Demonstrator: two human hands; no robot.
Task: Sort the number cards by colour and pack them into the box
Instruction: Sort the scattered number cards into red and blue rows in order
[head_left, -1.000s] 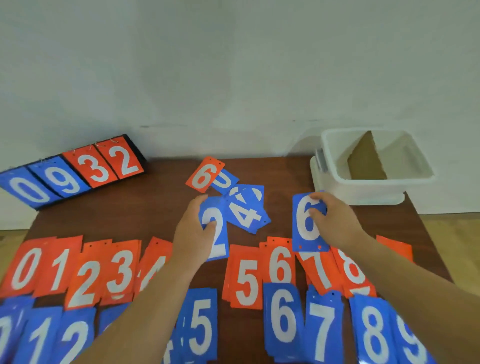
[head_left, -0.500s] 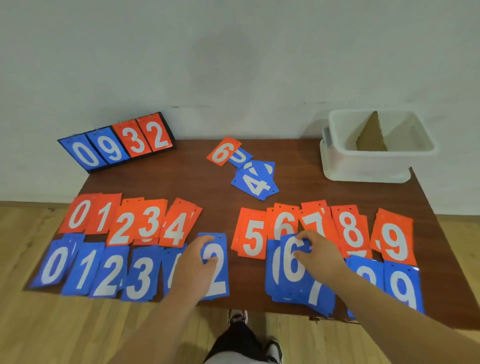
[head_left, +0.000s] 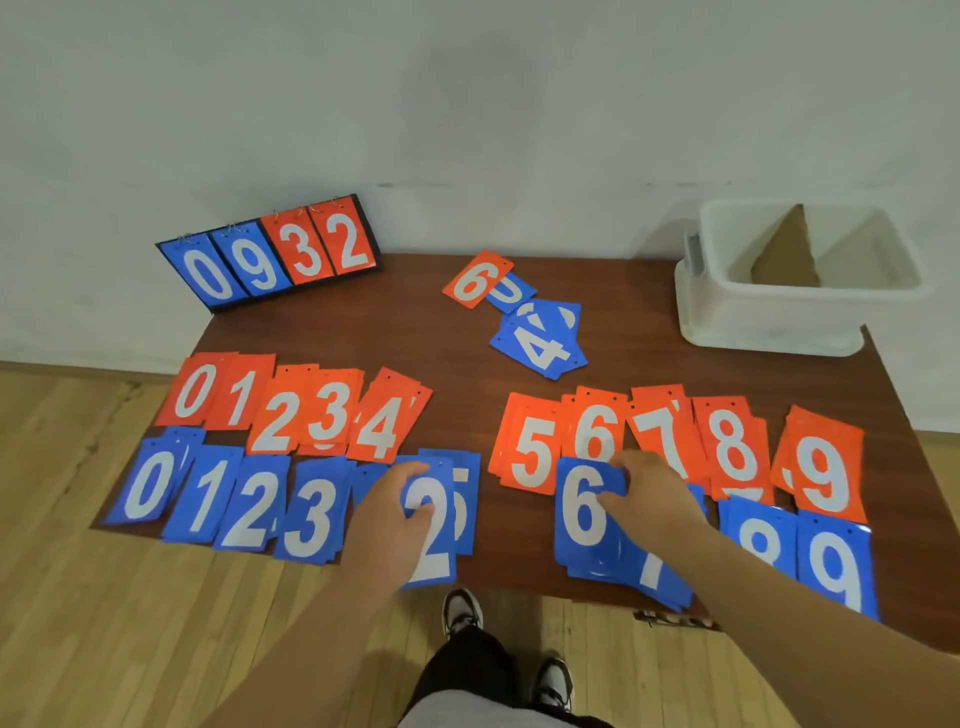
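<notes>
- Sorting is what is going on here: the left hand (head_left: 392, 512) is pinching a blue 2 card (head_left: 431, 540) at the counter's (head_left: 415, 332) front edge, over the blue 5s (head_left: 465, 499).
- The right hand (head_left: 641, 499) is gripping a blue 6 card (head_left: 582, 512) on its pile.
- Next, I reckon, the 2 is needing the blue 2 pile (head_left: 249, 509).
- A loose pile (head_left: 540, 338) is waiting near the back edge, beside the box (head_left: 779, 312).

blue cards (head_left: 249, 514): smooth, glossy, plastic-looking
table (head_left: 415, 332): dark wood, smooth, faint sheen
box (head_left: 769, 322): white matt plastic, beyond the right hand (head_left: 649, 501)
floor (head_left: 104, 623): pale wood planks
</notes>
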